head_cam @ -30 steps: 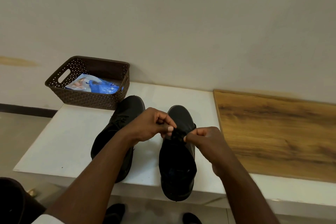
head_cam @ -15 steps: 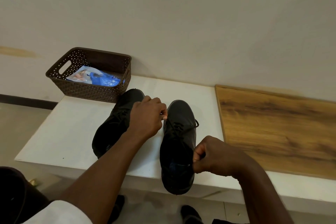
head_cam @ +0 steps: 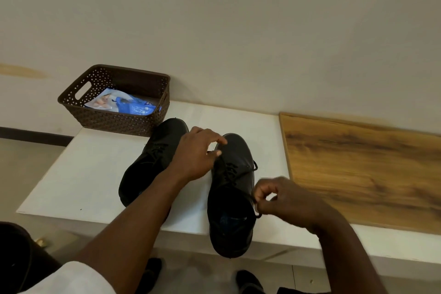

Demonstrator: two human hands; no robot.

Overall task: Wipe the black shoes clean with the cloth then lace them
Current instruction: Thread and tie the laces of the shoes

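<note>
Feet (head_cam: 248,280) in dark footwear show at the bottom edge, on the floor below the white tabletop (head_cam: 71,174). Nearest on that top is the right-hand black shoe (head_cam: 230,198), heel overhanging the front edge, toe pointing at the wall. The right hand (head_cam: 284,200) hovers just beside its collar, thumb and forefinger curled in a pinch on the black lace end (head_cam: 256,210), which runs up to the eyelets. The left hand (head_cam: 198,153) reaches across to the toe side of the same lacing; its fingers are bent, thumb and forefinger tips close together at the lace, but whether they actually grip the cord cannot be told. The second black shoe (head_cam: 152,162) lies just beside the first, partly hidden under the left forearm, and looks already laced. No cloth is in view, so the work seems well into the lacing stage.

The lace is probably thin, limp and light, so it is best taken close to its tip, where it will steer through an eyelet. The shoe looks stiff and smooth, perhaps slick; steadying it at the vamp should stop it sliding or tipping off the edge when the cord is pulled.

Further back, a brown woven basket (head_cam: 100,122) holds a blue-and-white packet (head_cam: 124,105) against the wall, with a wooden board (head_cam: 358,169) lying to the right.
</note>
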